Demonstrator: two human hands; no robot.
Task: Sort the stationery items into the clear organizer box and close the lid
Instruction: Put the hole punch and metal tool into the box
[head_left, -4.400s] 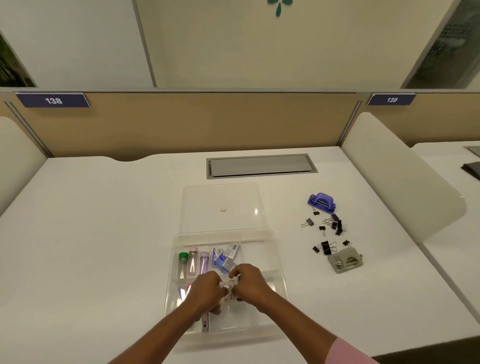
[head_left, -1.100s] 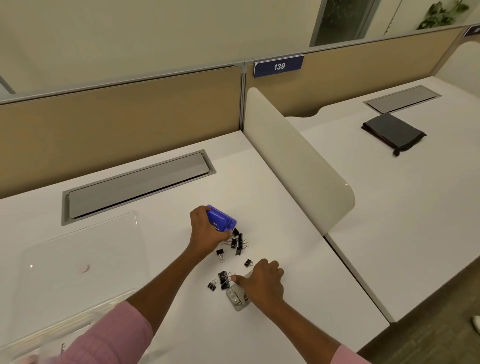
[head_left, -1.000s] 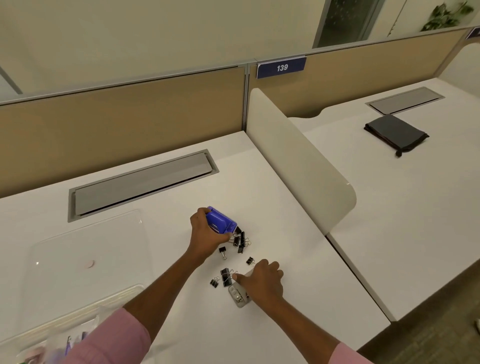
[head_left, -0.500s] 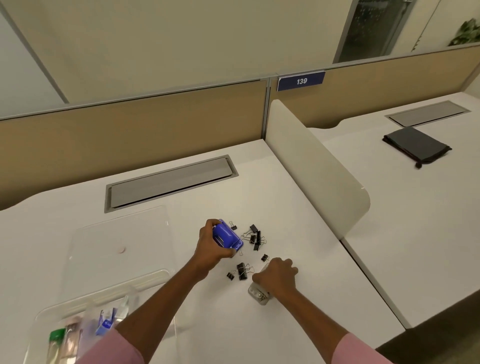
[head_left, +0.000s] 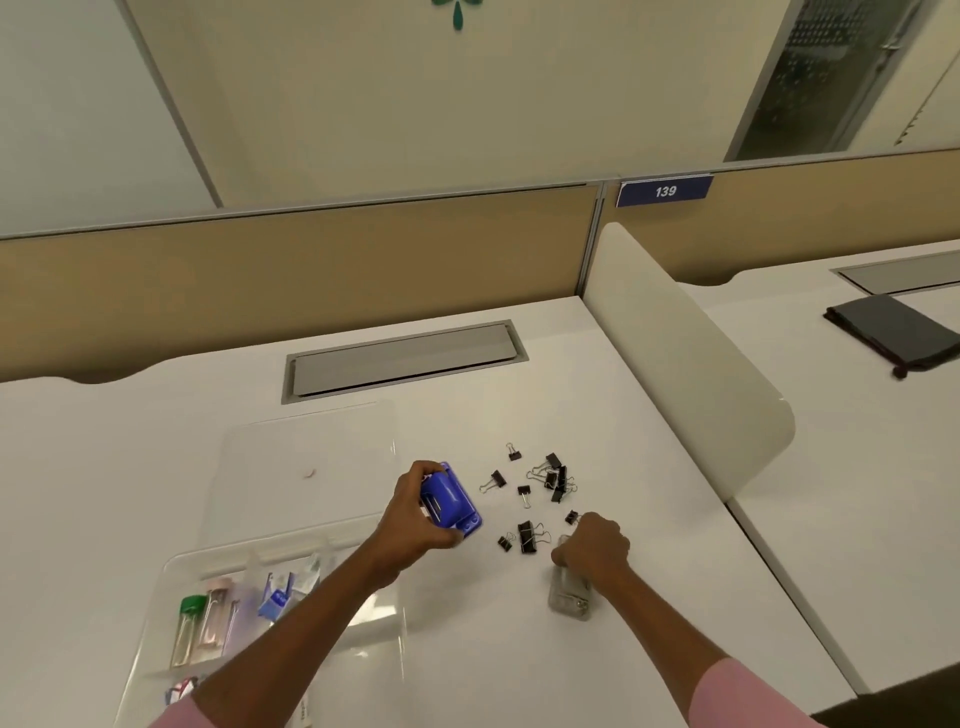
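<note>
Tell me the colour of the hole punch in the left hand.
Blue. The hole punch held by the left hand shows clearly in the head view.

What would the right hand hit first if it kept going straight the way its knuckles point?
Likely the small black binder clip just beyond the right hand, which grips the grey metal hole punch; farther on lies the clip cluster. Depth is unclear.
</note>
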